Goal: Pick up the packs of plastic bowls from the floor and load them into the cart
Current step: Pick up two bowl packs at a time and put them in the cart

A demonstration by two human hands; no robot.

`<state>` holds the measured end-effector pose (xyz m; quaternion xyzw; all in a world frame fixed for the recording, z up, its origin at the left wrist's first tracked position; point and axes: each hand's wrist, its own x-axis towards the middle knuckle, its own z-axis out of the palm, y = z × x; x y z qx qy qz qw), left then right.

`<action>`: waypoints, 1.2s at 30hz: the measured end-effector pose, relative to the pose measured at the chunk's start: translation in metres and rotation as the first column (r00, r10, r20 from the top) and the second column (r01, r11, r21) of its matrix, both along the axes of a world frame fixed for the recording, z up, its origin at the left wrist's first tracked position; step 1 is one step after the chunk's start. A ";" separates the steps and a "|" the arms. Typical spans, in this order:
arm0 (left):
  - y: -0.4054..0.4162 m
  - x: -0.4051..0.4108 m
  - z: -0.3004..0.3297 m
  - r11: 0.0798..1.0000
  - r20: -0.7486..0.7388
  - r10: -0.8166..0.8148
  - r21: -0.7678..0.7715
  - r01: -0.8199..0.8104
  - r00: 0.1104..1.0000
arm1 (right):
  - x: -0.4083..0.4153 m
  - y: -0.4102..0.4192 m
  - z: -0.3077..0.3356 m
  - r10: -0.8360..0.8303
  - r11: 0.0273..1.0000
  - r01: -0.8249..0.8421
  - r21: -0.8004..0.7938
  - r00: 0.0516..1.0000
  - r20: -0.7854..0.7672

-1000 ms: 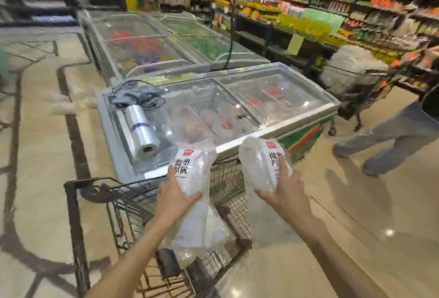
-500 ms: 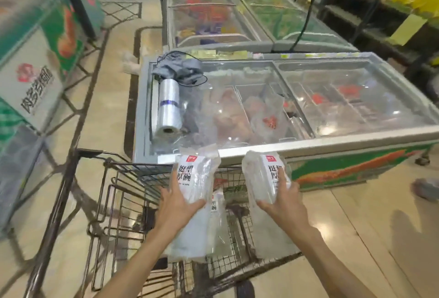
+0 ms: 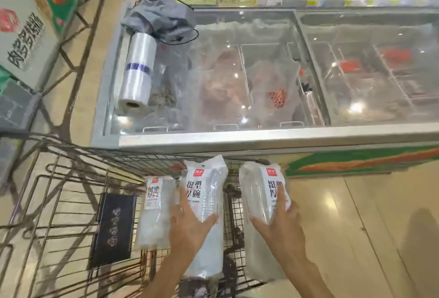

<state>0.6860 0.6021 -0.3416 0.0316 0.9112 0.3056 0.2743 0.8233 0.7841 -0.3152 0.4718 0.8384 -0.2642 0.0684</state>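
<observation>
Loading is partway: one pack (image 3: 155, 209) already lies in the cart (image 3: 71, 202), beside a dark box (image 3: 114, 228), just left of the left hand (image 3: 187, 224). Each grip is clamped round a pack: left pack (image 3: 205, 202), right hand (image 3: 282, 224) with right pack (image 3: 261, 202), over the basket's right edge, not yet released.

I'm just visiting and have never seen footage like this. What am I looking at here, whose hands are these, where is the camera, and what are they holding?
No machine here: a person wears a wide-angle camera on the head, looking down at their own bare hands. The left hand grips one clear plastic-wrapped pack of bowls with a white label; the right hand grips a second such pack. Both are above a grey wire shopping cart, where a third pack and a flat black box already lie. Beyond stands a glass-topped chest freezer, with a roll of clear plastic bags on its lid.
</observation>
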 end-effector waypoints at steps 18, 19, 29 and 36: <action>0.087 0.019 -0.194 0.934 0.001 -0.061 -0.353 0.058 0.998 | 0.005 -0.009 -0.083 -0.027 0.994 0.045 0.102 0.985 -0.171; 0.088 0.021 -0.200 0.920 -0.008 -0.068 -0.387 0.059 0.998 | 0.006 -0.010 -0.087 0.000 0.991 0.022 0.133 0.986 -0.166; 0.079 0.020 -0.204 0.939 0.091 -0.005 -0.343 0.036 0.996 | -0.008 -0.028 -0.118 0.070 0.979 -0.056 0.198 0.996 -0.063; 0.017 0.008 -0.168 0.993 0.055 -0.058 -0.104 0.064 0.997 | -0.039 -0.039 -0.140 0.011 0.975 -0.040 0.220 0.991 0.131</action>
